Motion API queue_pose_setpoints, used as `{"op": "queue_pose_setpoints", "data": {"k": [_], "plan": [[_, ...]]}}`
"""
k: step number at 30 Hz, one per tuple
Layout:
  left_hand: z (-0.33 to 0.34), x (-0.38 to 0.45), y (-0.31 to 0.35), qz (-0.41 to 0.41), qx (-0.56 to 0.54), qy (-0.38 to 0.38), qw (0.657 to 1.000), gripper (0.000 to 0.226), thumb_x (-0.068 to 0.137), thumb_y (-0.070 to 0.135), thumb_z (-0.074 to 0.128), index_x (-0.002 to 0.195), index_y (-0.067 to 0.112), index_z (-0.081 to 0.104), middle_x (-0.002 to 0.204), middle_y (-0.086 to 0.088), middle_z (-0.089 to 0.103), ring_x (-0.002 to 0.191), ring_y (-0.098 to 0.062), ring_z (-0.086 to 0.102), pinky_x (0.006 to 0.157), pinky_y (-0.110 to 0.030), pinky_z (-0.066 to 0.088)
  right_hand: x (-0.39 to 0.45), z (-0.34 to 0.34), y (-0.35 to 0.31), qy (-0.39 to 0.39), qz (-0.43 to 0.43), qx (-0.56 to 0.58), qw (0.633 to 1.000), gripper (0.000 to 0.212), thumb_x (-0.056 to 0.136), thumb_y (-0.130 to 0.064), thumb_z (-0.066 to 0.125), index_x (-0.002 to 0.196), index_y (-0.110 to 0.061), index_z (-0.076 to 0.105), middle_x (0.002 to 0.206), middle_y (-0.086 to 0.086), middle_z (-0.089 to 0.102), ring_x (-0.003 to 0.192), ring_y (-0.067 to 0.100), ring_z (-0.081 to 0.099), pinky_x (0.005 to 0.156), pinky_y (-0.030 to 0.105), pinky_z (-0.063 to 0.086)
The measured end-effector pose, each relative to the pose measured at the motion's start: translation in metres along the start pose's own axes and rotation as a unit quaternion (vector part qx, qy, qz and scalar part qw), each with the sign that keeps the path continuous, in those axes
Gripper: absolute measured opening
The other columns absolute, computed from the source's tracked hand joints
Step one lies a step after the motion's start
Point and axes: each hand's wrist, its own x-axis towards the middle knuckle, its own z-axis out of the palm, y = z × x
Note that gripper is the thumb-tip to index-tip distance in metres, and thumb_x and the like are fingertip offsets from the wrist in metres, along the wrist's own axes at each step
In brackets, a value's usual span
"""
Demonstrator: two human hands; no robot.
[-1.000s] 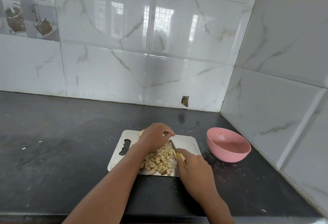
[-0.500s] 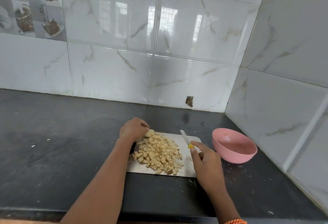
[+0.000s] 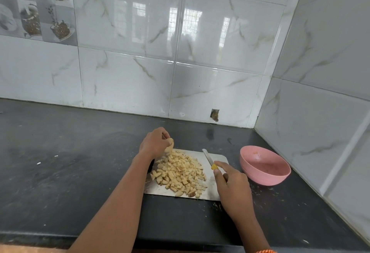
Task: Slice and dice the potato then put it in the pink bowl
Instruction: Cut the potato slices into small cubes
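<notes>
A pile of diced potato [image 3: 179, 172] covers the middle of a steel cutting board [image 3: 217, 159] on the dark counter. At the board's far left corner my left hand [image 3: 155, 142] grips an uncut potato piece [image 3: 169, 146], lifted slightly above the pile. To the right of the pile my right hand [image 3: 233, 188] holds a small knife [image 3: 208, 158] by its yellow handle, with the blade pointing away over the board. The pink bowl [image 3: 264, 165] stands just right of the board; apart from a few smears, its inside looks bare.
The black counter [image 3: 70, 162] runs to the left with small white crumbs on it. Tiled walls close the back and the right side, meeting in a corner behind the bowl. The counter's front edge lies under my forearms.
My left hand left the diced pile and picked up an uncut piece at the board's far left corner. My right hand drew the knife out of the pile to the right.
</notes>
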Motion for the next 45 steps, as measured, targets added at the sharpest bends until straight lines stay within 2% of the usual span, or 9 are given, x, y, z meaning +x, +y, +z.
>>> {"op": "queue_pose_setpoints", "data": {"k": [3,6,11,18,24,28,36,42,45], "plan": [[0.0,0.0,0.001,0.013,-0.023,0.021,0.999,0.013,0.098,0.029,0.071,0.097,0.036,0.06,0.104,0.008,0.07,0.092,-0.018,0.069,0.088,-0.047,0.059,0.0,0.001,0.0,0.001,-0.005,-0.007,1.0,0.031,0.103,-0.036,0.054,0.132,-0.038,0.066,0.068,-0.009,0.066,0.059,0.007,0.054,0.063,0.03,0.046],[0.0,0.0,0.005,0.034,-0.055,0.043,0.997,0.014,0.096,0.03,0.074,0.095,0.037,0.062,0.099,0.011,0.071,0.089,-0.017,0.07,0.086,-0.049,0.061,0.001,0.003,0.003,0.003,0.0,-0.017,1.0,0.033,0.103,-0.04,0.052,0.134,-0.038,0.065,0.079,-0.008,0.069,0.069,0.013,0.057,0.069,0.036,0.051],[0.014,-0.014,0.031,0.115,-0.094,0.029,0.989,0.018,0.091,0.029,0.081,0.09,0.037,0.065,0.09,0.018,0.074,0.085,-0.004,0.072,0.081,-0.045,0.064,0.001,0.001,0.002,0.04,0.019,-0.041,0.998,0.033,0.104,-0.04,0.049,0.134,-0.037,0.063,0.072,-0.01,0.061,0.071,0.015,0.058,0.071,0.04,0.056],[0.054,-0.052,0.072,0.275,-0.007,-0.046,0.96,0.017,0.086,0.037,0.083,0.085,0.036,0.066,0.091,0.021,0.065,0.082,0.001,0.059,0.072,-0.026,0.044,0.001,-0.003,0.002,0.108,0.084,0.002,0.991,0.032,0.104,-0.034,0.053,0.133,-0.032,0.066,0.111,0.001,0.074,0.099,0.024,0.067,0.085,0.045,0.056],[0.062,-0.054,0.07,0.249,0.038,-0.046,0.967,0.009,0.097,0.035,0.069,0.1,0.036,0.077,0.091,0.026,0.071,0.086,0.01,0.059,0.071,-0.023,0.042,0.001,-0.005,-0.001,0.116,0.091,0.005,0.989,0.031,0.104,-0.033,0.055,0.132,-0.03,0.068,0.112,-0.001,0.076,0.095,0.021,0.067,0.082,0.04,0.056],[0.061,-0.048,0.067,0.252,0.054,-0.029,0.966,0.012,0.099,0.034,0.067,0.103,0.037,0.077,0.099,0.023,0.073,0.096,0.0,0.056,0.079,-0.027,0.044,0.001,-0.004,-0.002,0.116,0.097,0.001,0.988,0.032,0.104,-0.035,0.055,0.133,-0.03,0.067,0.114,-0.002,0.075,0.095,0.019,0.068,0.082,0.042,0.058],[0.06,-0.049,0.066,0.305,0.114,-0.18,0.928,0.022,0.089,0.045,0.077,0.11,0.04,0.082,0.123,0.024,0.071,0.117,0.001,0.054,0.098,-0.023,0.037,0.001,-0.004,-0.005,0.113,0.101,0.0,0.988,0.032,0.103,-0.036,0.054,0.133,-0.032,0.066,0.107,-0.005,0.075,0.084,0.015,0.068,0.078,0.044,0.06],[0.069,-0.049,0.067,0.268,0.219,-0.059,0.936,0.034,0.09,0.057,0.073,0.117,0.037,0.08,0.126,0.02,0.07,0.12,-0.007,0.054,0.104,-0.037,0.039,-0.001,-0.006,-0.005,0.082,0.077,-0.054,0.992,0.032,0.104,-0.035,0.05,0.132,-0.032,0.065,0.105,-0.002,0.073,0.087,0.017,0.061,0.076,0.039,0.054],[0.071,-0.047,0.064,0.243,0.2,-0.03,0.949,0.033,0.089,0.059,0.071,0.112,0.037,0.081,0.123,0.02,0.071,0.119,-0.008,0.054,0.106,-0.039,0.038,-0.002,-0.006,-0.009,0.037,0.051,-0.137,0.988,0.034,0.106,-0.036,0.046,0.137,-0.032,0.06,0.105,0.001,0.073,0.085,0.019,0.057,0.07,0.034,0.043]]}}
